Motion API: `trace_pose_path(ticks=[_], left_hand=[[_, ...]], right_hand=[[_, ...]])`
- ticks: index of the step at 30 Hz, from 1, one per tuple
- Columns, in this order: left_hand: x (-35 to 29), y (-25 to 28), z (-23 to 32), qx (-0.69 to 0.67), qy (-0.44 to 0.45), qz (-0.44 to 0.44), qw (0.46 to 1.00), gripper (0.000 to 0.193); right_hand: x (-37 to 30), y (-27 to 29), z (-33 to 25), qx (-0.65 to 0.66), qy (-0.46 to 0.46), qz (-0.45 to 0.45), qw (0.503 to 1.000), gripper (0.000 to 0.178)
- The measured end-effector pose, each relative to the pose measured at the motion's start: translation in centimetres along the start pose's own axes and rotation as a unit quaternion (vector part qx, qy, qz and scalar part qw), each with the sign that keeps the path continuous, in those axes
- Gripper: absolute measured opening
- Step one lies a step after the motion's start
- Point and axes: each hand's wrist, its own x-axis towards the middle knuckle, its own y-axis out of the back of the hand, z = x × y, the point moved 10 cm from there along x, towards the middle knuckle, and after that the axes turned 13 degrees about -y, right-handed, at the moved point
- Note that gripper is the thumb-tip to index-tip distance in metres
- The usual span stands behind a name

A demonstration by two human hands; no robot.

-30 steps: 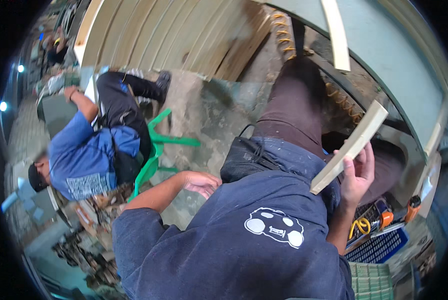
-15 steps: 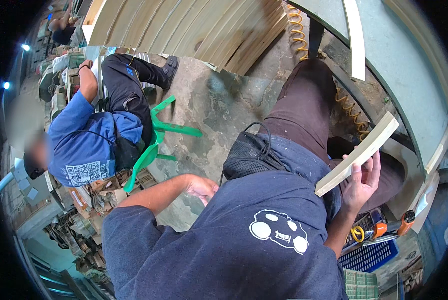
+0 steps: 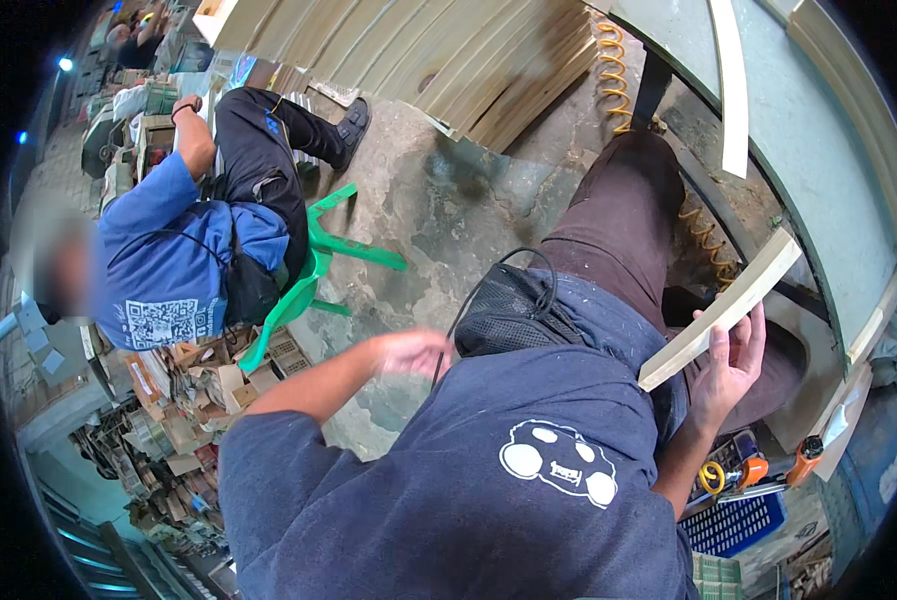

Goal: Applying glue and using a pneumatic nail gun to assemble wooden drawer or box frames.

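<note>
My right hand (image 3: pixel 731 375) grips a short, pale wooden strip (image 3: pixel 719 310), slightly curved, with the thumb on one side and the fingers behind it. The strip slants beside my right thigh, its lower end near my waist. My left hand (image 3: pixel 416 354) is by my left hip, next to a black mesh pouch (image 3: pixel 509 305) with a black cord. Motion smears its fingers, so what they do is unclear. A second pale wooden strip (image 3: pixel 734 105) lies on the pale-topped table (image 3: pixel 819 150) to the right, its end sticking out past the edge.
Ahead stands a large stack of wooden boards (image 3: pixel 399 60). Left, a person in a blue shirt (image 3: pixel 184 270) sits on a green plastic chair (image 3: pixel 319 260) near piled wood offcuts (image 3: pixel 184 430). Orange coiled hoses (image 3: pixel 614 80) hang under the table; a blue basket (image 3: pixel 739 525) and an orange-handled tool (image 3: pixel 807 455) are lower right.
My left hand has moved slightly to the right and up beside the pouch, blurring. My right hand still grips the wooden strip in nearly the same place. The view has shifted a little.
</note>
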Motion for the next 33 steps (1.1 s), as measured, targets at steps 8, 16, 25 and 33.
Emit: trace_pose_path(ticks=[8,16,25,33], left_hand=[[3.1,0.3,14.3,-0.094,-0.248,-0.035,0.964,0.017],[-3.2,3.3,3.7,0.06,-0.078,-0.057,0.994,0.019],[2.3,0.9,-0.3,0.295,-0.061,-0.151,0.941,0.022],[-2.1,-7.6,21.1,0.357,-0.57,0.047,0.739,0.02]], right_hand=[[-1.8,-1.2,-0.6,-0.031,0.017,-0.003,0.999,0.058],[-2.7,-1.8,-1.9,-0.009,0.035,0.037,0.999,0.057],[-4.5,-4.2,-3.7,-0.032,0.087,-0.007,0.996,0.058],[-6.5,-3.9,-6.2,-0.036,0.163,0.014,0.986,0.057]])
